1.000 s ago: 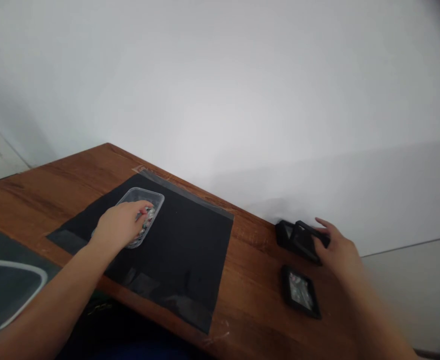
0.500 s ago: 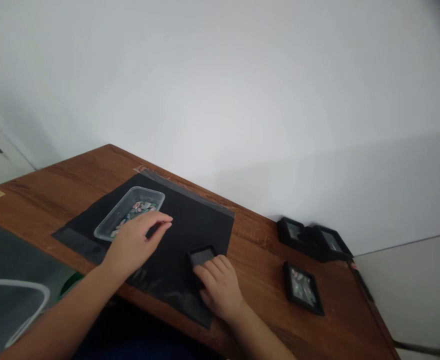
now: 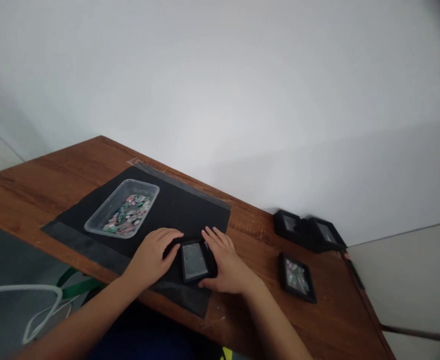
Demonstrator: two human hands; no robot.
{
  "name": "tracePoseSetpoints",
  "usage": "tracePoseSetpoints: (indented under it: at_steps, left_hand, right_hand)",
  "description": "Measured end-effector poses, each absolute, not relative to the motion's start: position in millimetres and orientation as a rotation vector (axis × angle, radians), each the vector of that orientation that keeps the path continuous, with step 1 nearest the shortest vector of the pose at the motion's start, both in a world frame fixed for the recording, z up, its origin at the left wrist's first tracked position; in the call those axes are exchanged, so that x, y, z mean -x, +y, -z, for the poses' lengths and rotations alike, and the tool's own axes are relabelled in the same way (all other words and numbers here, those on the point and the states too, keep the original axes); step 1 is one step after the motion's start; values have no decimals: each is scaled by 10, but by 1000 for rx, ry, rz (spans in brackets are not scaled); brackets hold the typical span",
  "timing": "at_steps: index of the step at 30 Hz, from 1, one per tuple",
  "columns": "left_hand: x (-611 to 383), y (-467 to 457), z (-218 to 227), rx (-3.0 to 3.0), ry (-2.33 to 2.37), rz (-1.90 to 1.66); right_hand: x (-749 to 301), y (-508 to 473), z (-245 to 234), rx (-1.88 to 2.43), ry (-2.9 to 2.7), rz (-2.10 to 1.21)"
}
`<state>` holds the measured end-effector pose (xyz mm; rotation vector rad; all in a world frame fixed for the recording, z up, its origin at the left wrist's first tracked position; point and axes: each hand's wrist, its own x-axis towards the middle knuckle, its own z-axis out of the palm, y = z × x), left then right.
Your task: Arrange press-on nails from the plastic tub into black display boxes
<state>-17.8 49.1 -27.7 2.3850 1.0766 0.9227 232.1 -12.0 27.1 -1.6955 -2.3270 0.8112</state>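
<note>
A small black display box (image 3: 195,260) with a pale window lies on the black mat (image 3: 184,212) near the table's front edge. My left hand (image 3: 153,254) rests against its left side with curled fingers touching it. On the box's right side sits my right hand (image 3: 226,262), its fingers lying along that edge. Both hands hold the box between them. A clear plastic tray (image 3: 122,215) of small pink, green and white stones sits on the mat to the left, apart from both hands.
Three more black display boxes lie on the wooden table (image 3: 47,180) at the right: two by the wall (image 3: 289,223) (image 3: 325,233) and one nearer (image 3: 297,278) showing stones inside. A white cable (image 3: 36,315) and green strap (image 3: 78,285) hang below the table's front edge.
My left hand left the stone tray and came down to the box's left side. My right hand fetched a black box from the far right and set it on the mat.
</note>
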Motion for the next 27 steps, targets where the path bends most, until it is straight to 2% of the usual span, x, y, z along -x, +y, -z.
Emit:
tracePoseSetpoints:
  at_steps: [5,8,12,16,22,27]
  left_hand:
    - [197,413,263,-2242,1133,-1042]
    - [210,352,249,-1985,1052,-990]
    - [69,299,191,-1667,748,-942]
    - [-194,240,27,-1501,584,-937]
    - [-380,107,-266,-1369,581,-898]
    - [-403,18,-360,-1273,601,-908]
  right_hand:
    - [-2226,95,-284,1614,-2161,-814]
    - [-2316,47,-259,1575,-1768,-1005]
    - [-2355,-38,-235,1302,-1422,-1213]
    - [-2282,-79,-289,1111,-1379,-1348]
    - [-2309,-213,-348,1070,-1461,-1307]
    - [-2204,-269,-373,1215,-1548,-1193]
